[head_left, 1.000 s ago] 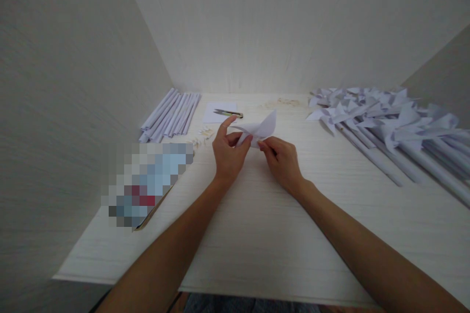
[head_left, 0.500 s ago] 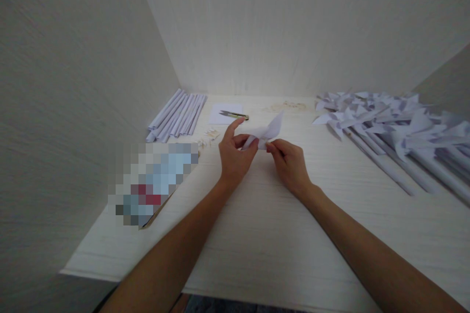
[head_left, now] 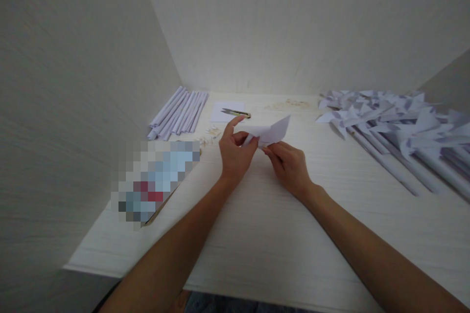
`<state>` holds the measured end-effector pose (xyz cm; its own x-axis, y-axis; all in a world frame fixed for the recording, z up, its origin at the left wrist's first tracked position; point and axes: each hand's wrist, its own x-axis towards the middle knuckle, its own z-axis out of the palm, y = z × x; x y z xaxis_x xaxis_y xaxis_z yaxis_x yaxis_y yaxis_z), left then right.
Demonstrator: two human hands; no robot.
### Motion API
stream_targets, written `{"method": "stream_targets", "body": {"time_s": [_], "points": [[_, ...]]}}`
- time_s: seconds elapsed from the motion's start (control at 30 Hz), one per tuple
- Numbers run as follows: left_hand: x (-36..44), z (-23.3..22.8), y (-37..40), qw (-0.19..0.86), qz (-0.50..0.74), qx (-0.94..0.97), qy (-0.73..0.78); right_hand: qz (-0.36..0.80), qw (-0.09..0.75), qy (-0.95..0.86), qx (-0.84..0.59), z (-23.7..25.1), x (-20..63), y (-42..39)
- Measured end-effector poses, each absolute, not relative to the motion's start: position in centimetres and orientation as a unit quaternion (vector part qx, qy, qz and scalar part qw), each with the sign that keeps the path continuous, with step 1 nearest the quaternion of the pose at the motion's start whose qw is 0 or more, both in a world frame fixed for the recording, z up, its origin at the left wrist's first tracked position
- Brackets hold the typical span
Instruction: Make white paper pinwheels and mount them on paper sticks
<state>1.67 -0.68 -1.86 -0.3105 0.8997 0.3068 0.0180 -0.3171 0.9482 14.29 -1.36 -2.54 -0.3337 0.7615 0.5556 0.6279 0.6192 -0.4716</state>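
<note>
A white piece of folded paper [head_left: 276, 132] is held up between both hands above the table's middle. My left hand [head_left: 236, 156] pinches its left part between thumb and fingers, with the index finger raised. At the lower right edge of the paper, my right hand [head_left: 292, 165] is closed on it, its fingertips partly hidden. Just beyond my left hand, small thread snips [head_left: 235, 113] lie on a square white paper stack [head_left: 217, 115]. Small white and tan bits [head_left: 211, 133] are scattered left of my left hand.
Rolled white paper tubes [head_left: 179, 115] lie at the back left. A blurred-out flat item [head_left: 161, 176] lies nearer on the left. Many paper pinwheels on tube sticks [head_left: 389, 132] are heaped on the right. Thin tan pieces [head_left: 293, 103] lie near the back wall [head_left: 249, 49].
The paper's right flap has swung down and to the right, showing more of its face. My right fingers have shifted slightly left along its lower edge. My left hand keeps its pinch.
</note>
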Motion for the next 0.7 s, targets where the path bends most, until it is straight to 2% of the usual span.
{"method": "stream_targets", "body": {"time_s": [0.7], "points": [[1.74,-2.02,-0.77,0.339,0.647,0.503,0.461,0.119,0.417,-0.762,-0.481,-2.21,14.21,-0.94]]}}
